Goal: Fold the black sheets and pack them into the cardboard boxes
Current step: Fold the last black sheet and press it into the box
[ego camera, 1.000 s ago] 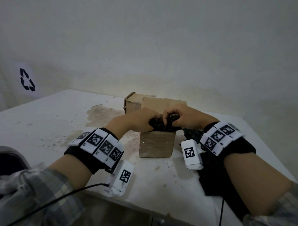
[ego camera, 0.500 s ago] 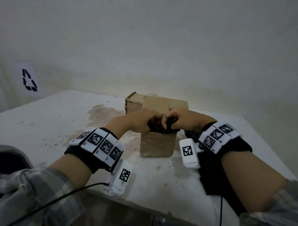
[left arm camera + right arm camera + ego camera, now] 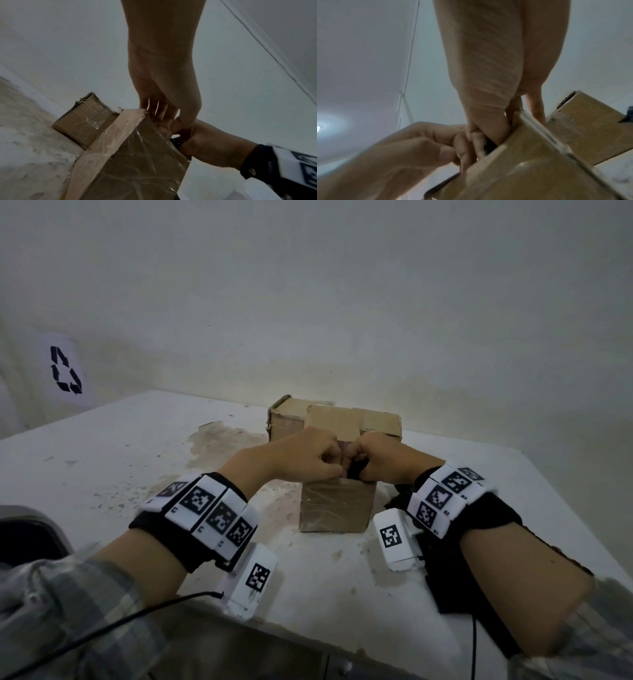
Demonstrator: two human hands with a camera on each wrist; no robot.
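Note:
The near cardboard box stands open-topped in the middle of the table. My left hand and right hand meet knuckle to knuckle over its opening, fingers curled down into it around a folded black sheet. Only a small dark strip of that sheet shows between them. The left wrist view has the left fingers inside the box rim and a bit of black sheet beside the right hand. The right wrist view has the right hand and left hand pinching black sheet at the box edge.
A second cardboard box stands just behind the near one, touching it. More black sheets lie under my right wrist near the table's right front edge. The white stained table stretches left. A wall with a recycling sign stands behind.
Both hands have pushed the black bundle lower into the near box and closed together. Much less of the sheet shows now than one second ago.

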